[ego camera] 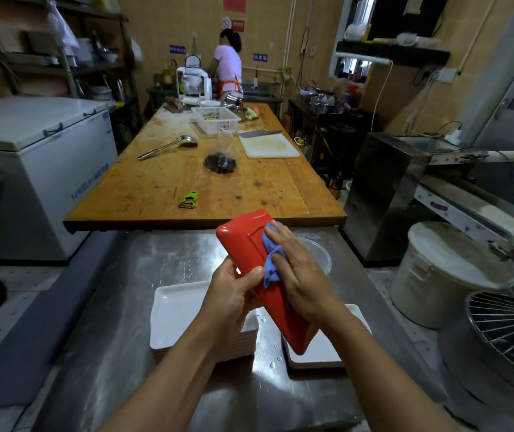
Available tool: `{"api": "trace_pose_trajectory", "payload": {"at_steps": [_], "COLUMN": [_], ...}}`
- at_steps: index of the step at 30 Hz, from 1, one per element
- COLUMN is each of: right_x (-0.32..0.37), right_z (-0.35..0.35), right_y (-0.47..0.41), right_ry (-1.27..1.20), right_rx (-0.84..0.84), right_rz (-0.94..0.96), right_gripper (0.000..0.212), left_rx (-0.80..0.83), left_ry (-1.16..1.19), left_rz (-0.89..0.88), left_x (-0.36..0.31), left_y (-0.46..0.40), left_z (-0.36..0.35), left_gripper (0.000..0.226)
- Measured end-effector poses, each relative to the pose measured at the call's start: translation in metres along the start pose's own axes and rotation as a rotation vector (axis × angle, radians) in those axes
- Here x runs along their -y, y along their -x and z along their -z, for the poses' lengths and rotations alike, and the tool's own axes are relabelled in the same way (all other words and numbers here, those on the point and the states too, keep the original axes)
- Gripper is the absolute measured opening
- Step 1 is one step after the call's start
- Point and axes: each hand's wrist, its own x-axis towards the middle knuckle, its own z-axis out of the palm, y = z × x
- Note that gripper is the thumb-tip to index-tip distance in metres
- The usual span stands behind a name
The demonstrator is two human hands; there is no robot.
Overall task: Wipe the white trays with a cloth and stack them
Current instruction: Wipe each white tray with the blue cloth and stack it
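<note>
Mid-task: left hand (234, 294) grips a tray (259, 269), its red underside up, right hand (299, 269) presses a cloth (269, 266) flat on it, with one stack (181, 316) under the left and a smaller pile (318, 353) below the right.

Left hand (234, 294) grips a tray (249, 244) by its edge, red underside up and tilted over the steel counter (118, 307), while the right hand (296, 269) presses a blue cloth (270, 266) flat against it. Below sit 2 stacks of white trays, the taller stack (174, 310) on the left, the lower one (321, 353) on the right. Behind is a wooden table (162, 182) with a green peeler (189, 199), ladle (168, 147) and white cutting board (269, 146).
</note>
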Motion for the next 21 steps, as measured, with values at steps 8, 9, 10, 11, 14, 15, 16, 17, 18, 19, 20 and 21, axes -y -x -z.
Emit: {"api": "trace_pose_trajectory", "payload": {"at_steps": [8,9,10,11,14,15,16,17,18,19,20,21], "right_x": [-0.049,-0.056,-0.063,-0.07,-0.087,-0.091,-0.095,-0.1,-0.104,-0.109,-0.114,-0.12], "right_z": [0.003,0.006,0.008,0.012,0.022,0.024,0.026,0.028,0.03,0.032,0.034,0.037], "right_y": [0.013,0.017,0.022,0.028,0.048,0.055,0.062,0.069,0.076,0.081,0.086,0.093], "right_ry": [0.021,0.033,0.044,0.054,-0.022,-0.063,-0.082,-0.087,-0.093,-0.095,-0.093,-0.095], "right_rx": [-0.218,-0.25,-0.281,-0.312,-0.376,-0.391,-0.404,-0.416,-0.43,-0.444,-0.459,-0.476], "right_rz": [-0.225,-0.261,-0.297,-0.336,-0.481,-0.513,-0.534,-0.554,-0.58,-0.611,-0.646,-0.685], "right_gripper": [0.034,0.031,0.029,0.028,0.027,0.025,0.024,0.023,0.023,0.021,0.018,0.014], "left_rx": [-0.013,-0.016,-0.02,-0.021,0.01,0.029,0.049,0.073,0.096,0.109,0.118,0.138], "left_ry": [-0.092,-0.115,-0.153,-0.206,-0.493,-0.642,-0.807,-0.975,-1.138,-1.296,-1.45,-1.588], "left_rz": [0.057,0.063,0.067,0.066,-0.006,-0.062,-0.125,-0.187,-0.239,-0.278,-0.303,-0.31], "left_x": [0.012,0.013,0.013,0.014,0.017,0.021,0.027,0.036,0.046,0.056,0.067,0.082], "left_y": [-0.002,-0.004,-0.007,-0.01,-0.021,-0.025,-0.029,-0.031,-0.033,-0.035,-0.036,-0.038], "left_z": [-0.008,-0.01,-0.013,-0.016,-0.028,-0.033,-0.038,-0.043,-0.048,-0.053,-0.058,-0.065], "left_gripper": [0.024,0.024,0.024,0.025,0.029,0.032,0.033,0.03,0.026,0.026,0.031,0.037]}}
